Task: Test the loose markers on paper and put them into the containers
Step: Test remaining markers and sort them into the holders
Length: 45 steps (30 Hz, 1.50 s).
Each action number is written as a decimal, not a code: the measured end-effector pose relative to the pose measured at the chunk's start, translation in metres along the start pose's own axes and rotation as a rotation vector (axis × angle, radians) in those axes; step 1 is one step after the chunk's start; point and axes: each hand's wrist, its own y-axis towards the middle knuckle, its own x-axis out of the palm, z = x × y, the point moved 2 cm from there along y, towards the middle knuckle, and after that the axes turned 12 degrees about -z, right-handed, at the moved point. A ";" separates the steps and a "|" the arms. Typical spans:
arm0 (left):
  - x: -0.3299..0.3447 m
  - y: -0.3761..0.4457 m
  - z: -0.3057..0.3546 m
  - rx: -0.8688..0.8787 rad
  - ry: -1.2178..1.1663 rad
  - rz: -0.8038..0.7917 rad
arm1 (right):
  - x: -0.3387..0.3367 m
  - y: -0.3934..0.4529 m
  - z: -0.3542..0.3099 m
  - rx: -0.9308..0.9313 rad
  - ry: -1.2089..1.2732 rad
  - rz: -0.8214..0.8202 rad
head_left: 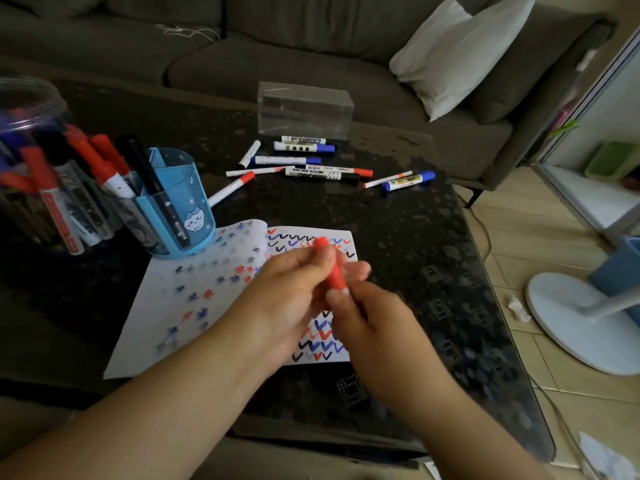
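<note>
While hands point(322, 292) grip marker point(329, 268), pillow point(457, 53) beyond.

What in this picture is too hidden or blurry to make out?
Head view:
- Red marker: the left hand and right hand cover most of it, and motion blur hides whether its cap is on.
- Notebook: the hands hide part of the tick marks.
- Clear jar: cut off by the left edge.
- Loose markers: labels too small to read.
</note>
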 end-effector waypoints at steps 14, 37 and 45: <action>-0.044 -0.013 0.014 0.085 0.864 0.135 | -0.024 -0.014 0.009 0.141 0.644 -0.087; -0.042 -0.010 -0.009 -0.018 1.567 -0.185 | -0.011 -0.013 0.041 0.130 0.066 -0.072; -0.043 -0.008 -0.010 -0.027 1.585 -0.171 | -0.008 -0.009 0.047 0.091 -0.026 -0.077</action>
